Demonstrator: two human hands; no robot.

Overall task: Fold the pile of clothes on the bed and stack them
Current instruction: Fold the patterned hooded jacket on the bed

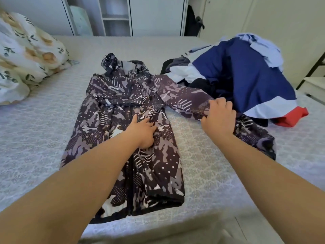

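Observation:
A dark purple and grey camouflage hooded jacket lies flat on the bed, hood away from me, its left sleeve folded across the chest. My left hand presses flat on the jacket's middle near the zip. My right hand grips the jacket's right sleeve, which stretches out to the right; the sleeve's cuff end trails past my wrist. A pile of unfolded clothes in blue, white, black and red sits at the right, just behind my right hand.
Floral pillows are stacked at the bed's left side. A white wardrobe with open shelves stands behind the bed. A white bedside unit sits at the far right edge.

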